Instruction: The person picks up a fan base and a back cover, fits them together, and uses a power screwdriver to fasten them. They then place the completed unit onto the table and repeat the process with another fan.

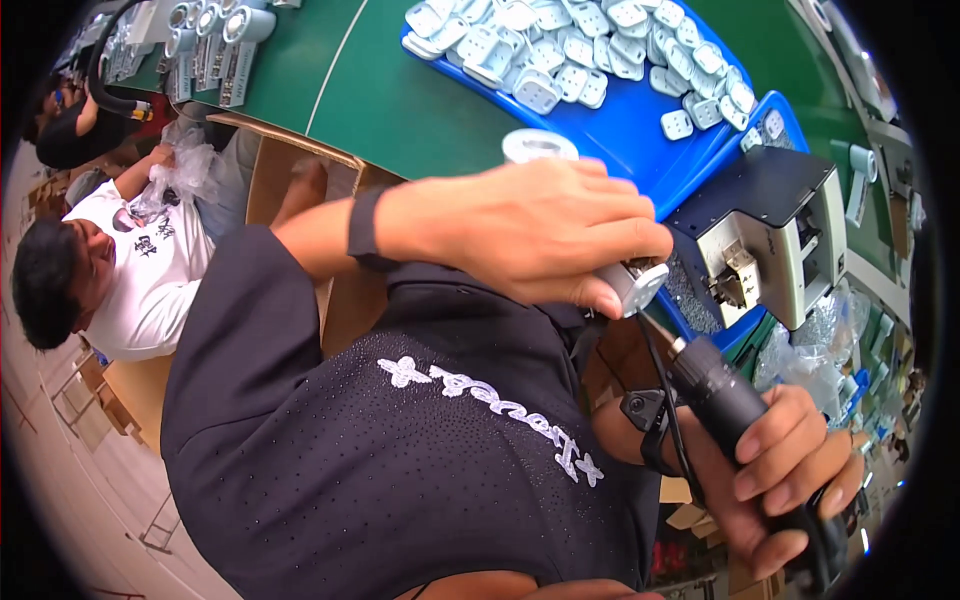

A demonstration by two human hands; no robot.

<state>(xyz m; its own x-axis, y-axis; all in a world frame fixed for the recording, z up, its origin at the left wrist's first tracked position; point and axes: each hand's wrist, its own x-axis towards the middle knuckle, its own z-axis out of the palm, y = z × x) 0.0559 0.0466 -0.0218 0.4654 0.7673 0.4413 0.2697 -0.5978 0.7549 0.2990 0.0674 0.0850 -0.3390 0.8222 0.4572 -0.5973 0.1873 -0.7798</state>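
My left hand is closed round a light-grey plastic handle. Its ring-shaped head shows beyond the far side of the hand. A small light-grey end cap with holes sits at the end nearest my right hand. My fingers hide the middle of the handle. My right hand grips a black electric screwdriver, its fingers wrapped round the body. The bit points up and left, close to the end cap; whether it touches cannot be made out.
A blue tray holds many loose light-grey caps. Beside it stands a black-topped screw feeder. Similar ring-headed handles lie on the green table at the far left. A cardboard box and a seated person are at left.
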